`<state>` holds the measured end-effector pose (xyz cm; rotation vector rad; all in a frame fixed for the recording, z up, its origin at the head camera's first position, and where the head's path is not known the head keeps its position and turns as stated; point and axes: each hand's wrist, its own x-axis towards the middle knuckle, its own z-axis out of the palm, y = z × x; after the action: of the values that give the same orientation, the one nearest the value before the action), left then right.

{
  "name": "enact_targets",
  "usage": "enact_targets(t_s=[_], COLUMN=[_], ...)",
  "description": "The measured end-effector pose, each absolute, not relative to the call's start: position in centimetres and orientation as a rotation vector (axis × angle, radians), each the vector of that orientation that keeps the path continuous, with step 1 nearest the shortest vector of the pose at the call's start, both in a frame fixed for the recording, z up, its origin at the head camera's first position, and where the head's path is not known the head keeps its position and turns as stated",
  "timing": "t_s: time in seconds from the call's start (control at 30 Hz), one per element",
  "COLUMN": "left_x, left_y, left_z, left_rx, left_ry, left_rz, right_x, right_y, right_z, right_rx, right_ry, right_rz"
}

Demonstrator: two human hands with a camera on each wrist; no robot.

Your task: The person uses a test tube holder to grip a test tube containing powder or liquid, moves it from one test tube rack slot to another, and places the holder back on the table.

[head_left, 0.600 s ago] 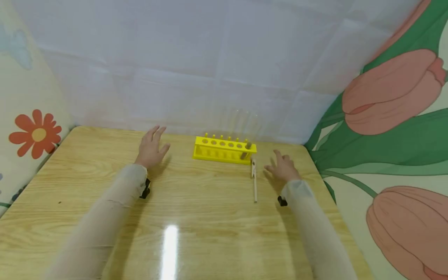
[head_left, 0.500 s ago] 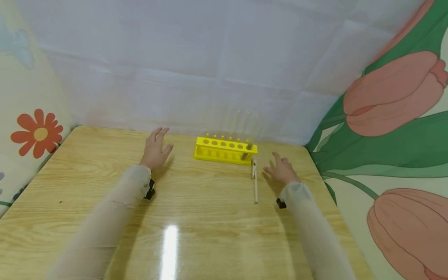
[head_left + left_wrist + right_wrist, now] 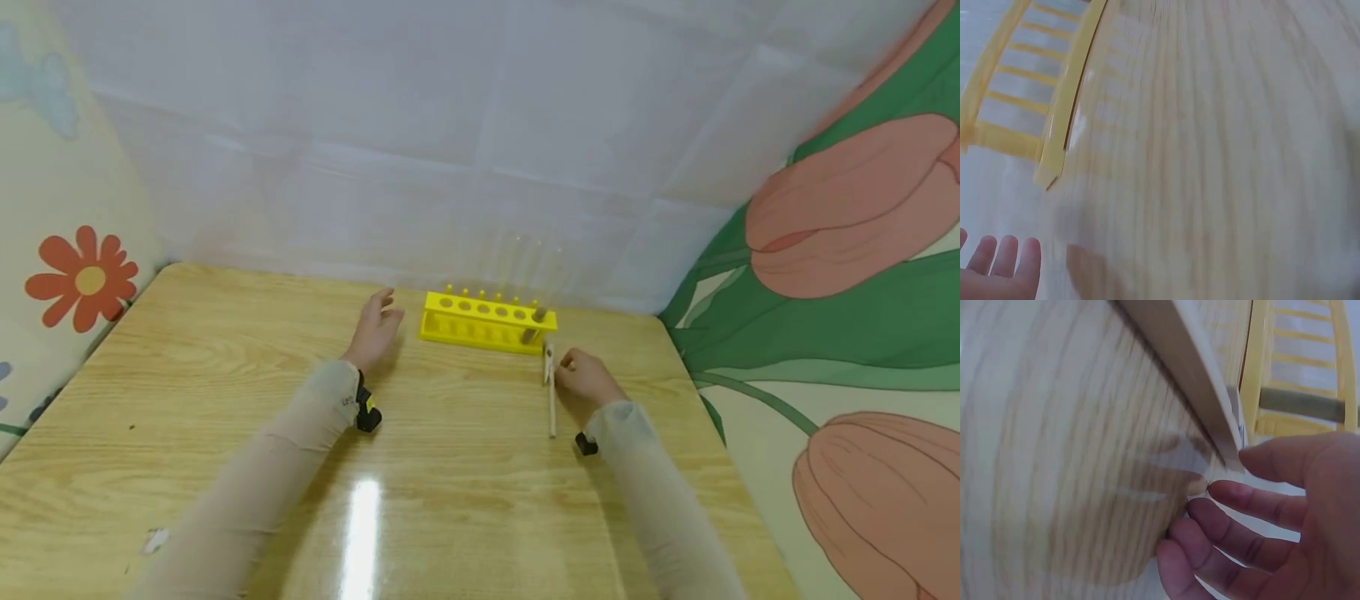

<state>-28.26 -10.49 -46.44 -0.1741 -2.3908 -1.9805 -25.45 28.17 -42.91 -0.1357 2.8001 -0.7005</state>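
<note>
A yellow test tube rack (image 3: 487,342) stands near the table's back edge. A test tube with dark contents (image 3: 528,335) sits in its right end hole. To the right of the rack a wooden test tube clamp (image 3: 552,408) lies on the table, its handle towards the front. My right hand (image 3: 590,379) is beside the clamp; in the right wrist view its thumb (image 3: 1272,459) and curved fingers are at the clamp's end (image 3: 1225,447), with no firm grip visible. My left hand (image 3: 372,332), fingers extended, is left of the rack and apart from it.
Clear glass tubes (image 3: 536,267) stand faintly visible over the rear pegs at the rack's right. A white cloth (image 3: 337,208) hangs behind the wooden table (image 3: 442,483). Flower-patterned walls rise at both sides. A small white mark (image 3: 156,540) is by the left sleeve.
My left hand has moved right, closer to the rack. The right hand has moved left and slightly towards the front to the clamp, its fingers drawing in. The rack and clamp stay put.
</note>
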Motion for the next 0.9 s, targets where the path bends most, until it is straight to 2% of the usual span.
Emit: enact_targets(t_s=[0.4, 0.9], left_x=[-28.5, -28.2], left_y=[-7.0, -5.9], left_z=[-46.5, -47.3], left_rx=[-0.182, 0.058], left_ry=[-2.364, -2.442], left_rz=[-2.004, -2.03], right_x=[-24.9, -24.0], right_y=[26.6, 26.4], right_z=[-43.7, -45.1], right_rx=[-0.065, -0.127], right_ry=[2.831, 2.817], right_rz=[-0.693, -0.799])
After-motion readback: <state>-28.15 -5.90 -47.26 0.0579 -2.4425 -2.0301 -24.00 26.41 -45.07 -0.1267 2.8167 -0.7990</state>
